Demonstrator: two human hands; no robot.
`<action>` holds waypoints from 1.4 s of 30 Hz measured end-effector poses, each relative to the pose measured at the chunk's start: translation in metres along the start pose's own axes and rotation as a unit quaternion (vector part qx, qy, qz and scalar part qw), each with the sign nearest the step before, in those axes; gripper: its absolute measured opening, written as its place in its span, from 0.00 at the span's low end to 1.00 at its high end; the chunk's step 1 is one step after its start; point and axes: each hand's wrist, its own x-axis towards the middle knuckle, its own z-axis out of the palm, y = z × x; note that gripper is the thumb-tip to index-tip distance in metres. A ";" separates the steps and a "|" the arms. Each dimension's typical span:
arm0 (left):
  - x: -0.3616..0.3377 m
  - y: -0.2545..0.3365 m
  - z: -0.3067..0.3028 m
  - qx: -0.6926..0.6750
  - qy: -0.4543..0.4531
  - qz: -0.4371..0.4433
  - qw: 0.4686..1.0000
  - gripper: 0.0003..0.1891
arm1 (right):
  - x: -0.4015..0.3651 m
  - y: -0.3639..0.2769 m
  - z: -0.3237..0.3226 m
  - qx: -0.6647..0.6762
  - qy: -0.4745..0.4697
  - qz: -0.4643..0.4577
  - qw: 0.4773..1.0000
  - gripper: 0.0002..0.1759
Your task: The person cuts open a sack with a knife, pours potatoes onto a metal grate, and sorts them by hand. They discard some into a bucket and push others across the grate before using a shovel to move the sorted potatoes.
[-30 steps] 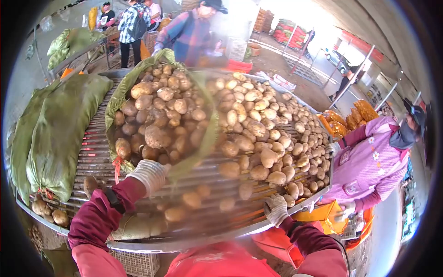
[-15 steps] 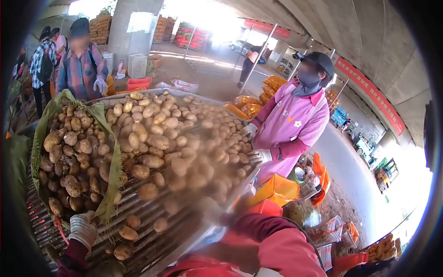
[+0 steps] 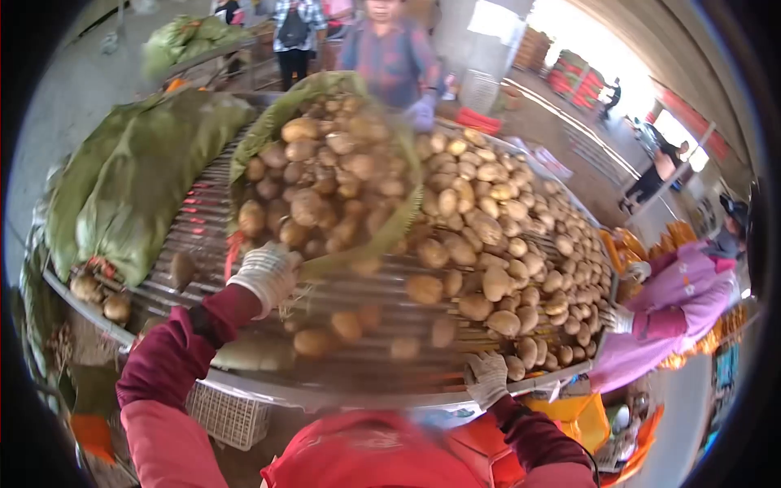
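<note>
My left hand (image 3: 267,279), in a striped glove, has its fingers closed on the lower rim of an open green mesh sack (image 3: 404,220) full of potatoes. Gloved as well, my right hand (image 3: 488,379) rests at the near edge of the slatted table (image 3: 342,382), beside the lowest potatoes of a large pile (image 3: 488,228). A dark bit shows at its fingers, too small to name. Several loose potatoes lie on the slats between my hands.
Another green sack (image 3: 138,179) lies on the left of the table, potatoes at its mouth. A co-worker in pink (image 3: 675,317) stands at the right, one in plaid (image 3: 390,61) across. Below the table are a white crate (image 3: 228,416) and an orange container (image 3: 579,419).
The view has swung left, bringing the second sack into sight. My right hand, blurred near the pile before, is now at the table's near edge. My left hand remains at the open sack's rim.
</note>
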 end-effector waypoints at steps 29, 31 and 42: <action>-0.016 0.034 0.010 0.013 -0.084 -0.135 0.987 0.13 | -0.015 0.021 0.026 -0.031 -0.075 -0.047 0.996 0.13; -0.020 0.025 0.007 -0.005 -0.083 -0.115 0.990 0.14 | -0.015 0.013 0.017 -0.035 -0.057 -0.062 0.996 0.10; -0.061 -0.180 -0.009 0.075 -0.066 -0.391 0.915 0.18 | -0.013 0.005 0.006 -0.037 -0.077 -0.028 0.996 0.13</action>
